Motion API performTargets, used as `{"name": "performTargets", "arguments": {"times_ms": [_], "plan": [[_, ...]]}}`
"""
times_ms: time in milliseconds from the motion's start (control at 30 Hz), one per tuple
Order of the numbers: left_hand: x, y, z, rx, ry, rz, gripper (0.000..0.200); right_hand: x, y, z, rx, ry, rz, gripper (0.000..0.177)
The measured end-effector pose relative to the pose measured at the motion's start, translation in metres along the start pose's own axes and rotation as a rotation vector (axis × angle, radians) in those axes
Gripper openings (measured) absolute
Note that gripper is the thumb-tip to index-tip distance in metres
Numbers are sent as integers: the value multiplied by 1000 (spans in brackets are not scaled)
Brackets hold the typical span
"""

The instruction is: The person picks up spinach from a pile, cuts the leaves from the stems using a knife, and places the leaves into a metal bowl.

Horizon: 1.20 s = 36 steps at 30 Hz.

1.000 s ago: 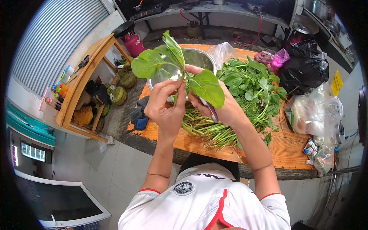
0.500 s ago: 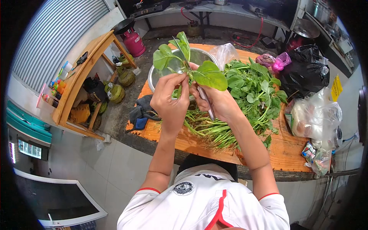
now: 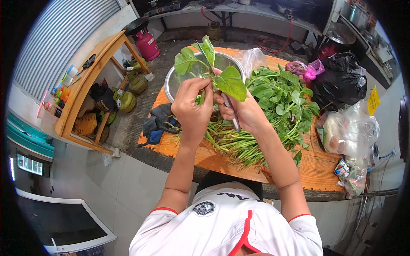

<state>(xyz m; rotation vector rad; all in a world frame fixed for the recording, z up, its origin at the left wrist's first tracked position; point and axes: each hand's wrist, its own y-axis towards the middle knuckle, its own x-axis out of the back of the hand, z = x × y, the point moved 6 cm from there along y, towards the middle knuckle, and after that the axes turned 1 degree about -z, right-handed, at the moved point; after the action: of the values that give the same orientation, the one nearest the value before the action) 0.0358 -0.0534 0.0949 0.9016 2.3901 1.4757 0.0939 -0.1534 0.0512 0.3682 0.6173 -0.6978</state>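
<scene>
The metal bowl (image 3: 173,83) sits on the wooden desk (image 3: 324,170), and both hands are raised over its near side. The left hand (image 3: 193,102) has its grip closed to a pinch, thumb and fingertips together on the stem of a leafy sprig (image 3: 232,84), whose broad leaves spread above the bowl. The right hand (image 3: 241,112) has its grip wrapped around the handle of a knife (image 3: 232,114), fingers curled and clamped on it; the thin dark blade points up among the leaves, above the bowl. Whether the blade touches the stem cannot be told, as fingers and leaves partly hide it. To the right of the bowl lies a large heap of leafy greens (image 3: 277,94), its pale stems toward the person. A clear plastic bag (image 3: 253,59) is just beside the bowl's right side, and a dark cloth (image 3: 160,117) with a blue part lies nearer the person, to the bowl's left. Well to the bowl's right are a pink bag (image 3: 314,70), a black bag (image 3: 337,85) and filled clear bags (image 3: 350,130).
</scene>
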Motion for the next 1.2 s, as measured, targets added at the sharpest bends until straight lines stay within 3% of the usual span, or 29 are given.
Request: {"name": "performTargets", "arguments": {"times_ms": [167,267,467,567,700,1200], "plan": [[-2,0,7,47,4,40,14,1,5,0,-34,11,-51,27],[-5,1,16,186,-109,59,14,10,16,-6,-92,-8,-102,21],[-9,-9,55,469,-239,120,15,14,27,-1,-98,-21,-40,34],[-12,-14,87,615,-576,84,17,10,17,0,-28,-133,-162,38],[-15,-18,96,763,-767,63,22,4,14,-8,-23,-295,-59,46],[-22,-20,96,765,-768,208,28,16,19,-24,-144,-158,-69,42]]}}
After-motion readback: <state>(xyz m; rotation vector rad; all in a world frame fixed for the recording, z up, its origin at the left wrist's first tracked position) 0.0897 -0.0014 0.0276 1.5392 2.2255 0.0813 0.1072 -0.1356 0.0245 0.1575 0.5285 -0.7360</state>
